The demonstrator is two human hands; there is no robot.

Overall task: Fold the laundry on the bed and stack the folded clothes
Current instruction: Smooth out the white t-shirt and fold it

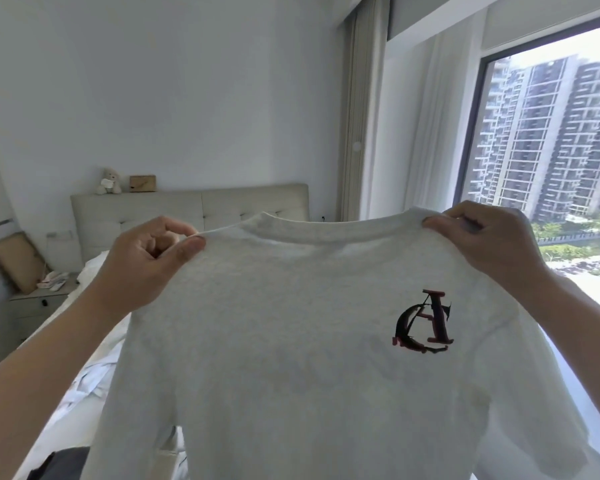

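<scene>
Left hand (142, 258) and right hand (489, 240) are each pinching a shoulder of the pale grey cotton T-shirt (291, 341), whose grip-held spread is hiding most of the white bed (94, 375); hem cut off.

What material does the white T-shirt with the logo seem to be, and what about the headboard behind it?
The T-shirt, pinched at the shoulders by the left hand and right hand, looks like soft matte knit, probably cotton: it drapes, and light passes through it. The headboard looks like padded beige upholstery, fabric or leatherette, with button tufting.
</scene>
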